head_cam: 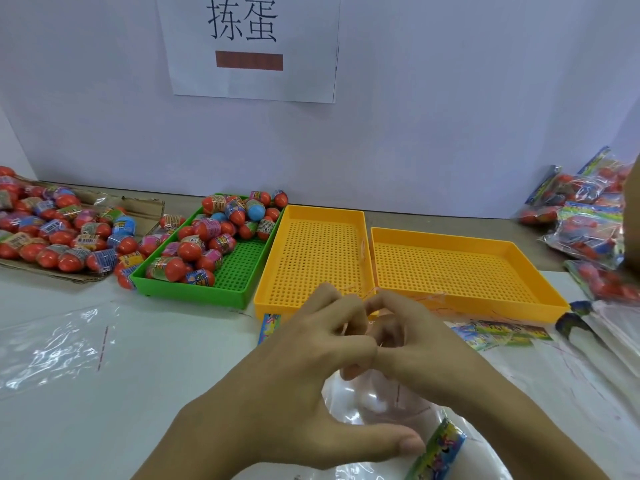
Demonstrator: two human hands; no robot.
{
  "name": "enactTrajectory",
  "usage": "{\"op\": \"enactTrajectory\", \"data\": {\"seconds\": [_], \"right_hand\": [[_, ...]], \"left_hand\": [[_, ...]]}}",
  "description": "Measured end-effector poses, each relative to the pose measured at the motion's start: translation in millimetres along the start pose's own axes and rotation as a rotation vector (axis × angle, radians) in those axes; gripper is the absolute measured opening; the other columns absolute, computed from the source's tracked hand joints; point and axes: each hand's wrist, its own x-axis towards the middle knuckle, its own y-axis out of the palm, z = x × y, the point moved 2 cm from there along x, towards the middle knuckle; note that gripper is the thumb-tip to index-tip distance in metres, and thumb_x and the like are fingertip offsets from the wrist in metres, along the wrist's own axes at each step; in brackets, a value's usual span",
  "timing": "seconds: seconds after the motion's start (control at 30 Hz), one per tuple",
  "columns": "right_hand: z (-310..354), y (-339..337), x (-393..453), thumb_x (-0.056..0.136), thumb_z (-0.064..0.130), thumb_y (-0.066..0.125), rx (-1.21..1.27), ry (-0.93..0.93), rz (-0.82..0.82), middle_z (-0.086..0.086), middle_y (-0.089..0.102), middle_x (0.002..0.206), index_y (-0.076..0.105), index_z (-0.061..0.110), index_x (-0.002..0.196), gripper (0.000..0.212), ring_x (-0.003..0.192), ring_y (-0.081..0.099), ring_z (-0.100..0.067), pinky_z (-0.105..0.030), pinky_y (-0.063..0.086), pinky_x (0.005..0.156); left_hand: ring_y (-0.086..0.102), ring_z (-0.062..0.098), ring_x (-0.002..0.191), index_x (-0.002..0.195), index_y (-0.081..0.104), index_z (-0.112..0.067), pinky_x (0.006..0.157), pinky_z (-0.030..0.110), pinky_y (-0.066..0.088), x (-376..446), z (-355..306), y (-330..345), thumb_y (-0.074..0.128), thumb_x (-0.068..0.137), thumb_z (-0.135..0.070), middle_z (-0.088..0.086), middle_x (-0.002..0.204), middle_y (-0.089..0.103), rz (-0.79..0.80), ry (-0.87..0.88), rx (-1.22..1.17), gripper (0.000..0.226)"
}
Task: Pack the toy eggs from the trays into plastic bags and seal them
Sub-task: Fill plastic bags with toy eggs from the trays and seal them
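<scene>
**Both hands work a clear bag open in front of the yellow trays**

The plastic bag lies on the white table, on the near side of the left yellow tray and directly under the hands. The left hand and the right hand meet above it, fingers curled inward and tips together, pinching what looks like the thin film at the bag's mouth; exactly which layer each holds is hidden behind the knuckles. Held this way, the two sides of the film can be pulled apart so eggs will drop in, which is probably the step in hand. A printed header card sits at the bag's near edge, beside the left thumb.

The toy eggs wait in the green tray, which touches the left yellow tray on its left side, close enough for a short reach. The left yellow tray is bare, as is the right yellow tray just beside it. More loose eggs are heaped on flattened cardboard beyond the green tray. Filled bags are piled to the right of the yellow trays, out of the working space. A spare flat bag lies left of the hands, and further header cards lie in front of the right yellow tray, ready to hand
</scene>
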Motion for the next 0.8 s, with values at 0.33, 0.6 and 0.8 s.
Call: {"op": "enactTrajectory", "data": {"seconds": [0.33, 0.6, 0.8], "right_hand": [[6, 4, -4, 0.066, 0.019, 0.076, 0.128, -0.083, 0.184, 0.000, 0.058, 0.060, 0.058, 0.025, 0.108, 0.046, 0.059, 0.050, -0.021, -0.057, 0.050, 0.073], [7, -3, -4, 0.077, 0.002, 0.079, 0.206, -0.076, 0.227, -0.007, 0.055, 0.066, 0.065, 0.018, 0.106, 0.037, 0.066, 0.052, -0.019, -0.049, 0.052, 0.075], [8, -14, 2, 0.068, 0.010, 0.086, 0.378, 0.006, 0.148, 0.006, 0.049, 0.056, 0.066, 0.016, 0.114, 0.051, 0.046, 0.041, -0.005, -0.019, 0.029, 0.043]], "left_hand": [[0.046, -0.001, 0.082, 0.071, 0.035, -0.036, 0.066, 0.014, 0.036, -2, -2, -7, 0.075, 0.072, -0.062, -0.009, 0.106, 0.041, -0.022, -0.019, -0.153, 0.048], [0.047, 0.006, 0.101, 0.072, 0.041, -0.034, 0.072, 0.014, 0.037, -2, 13, 3, 0.069, 0.071, -0.075, -0.017, 0.118, 0.038, 0.079, 0.015, -0.062, 0.049], [0.058, 0.000, 0.088, 0.085, 0.053, -0.049, 0.065, 0.008, 0.043, 6, 27, -10, 0.076, 0.067, -0.045, -0.032, 0.104, 0.057, -0.118, -0.119, -0.084, 0.031]]}}
